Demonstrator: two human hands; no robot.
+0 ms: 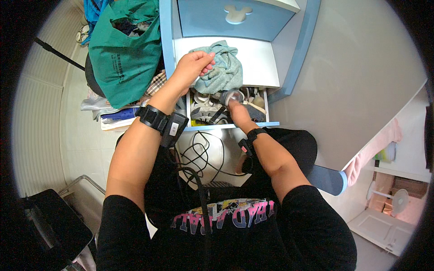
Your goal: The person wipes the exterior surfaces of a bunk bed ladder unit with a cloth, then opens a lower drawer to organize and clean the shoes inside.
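My left hand (200,64) is over a light green cloth (220,73), its fingers curled; whether they pinch the cloth does not show. The crumpled cloth lies on the white shelf (259,64) of a blue and white cabinet and droops over its front edge. Below it, a drawer (230,126) is pulled out, full of mixed items. My right hand (235,105) reaches into the drawer, its fingers at a round, clear and grey object (232,97), partly hidden. Beside that hand lies a grey item with a pale edge (255,111).
A green fabric bag (125,64) stands left of the cabinet, above folded cloths and a blue item (118,116). Black cables (203,152) lie coiled on the floor between my legs. A large pale panel (359,67) is at the right, a black chair (54,223) at lower left.
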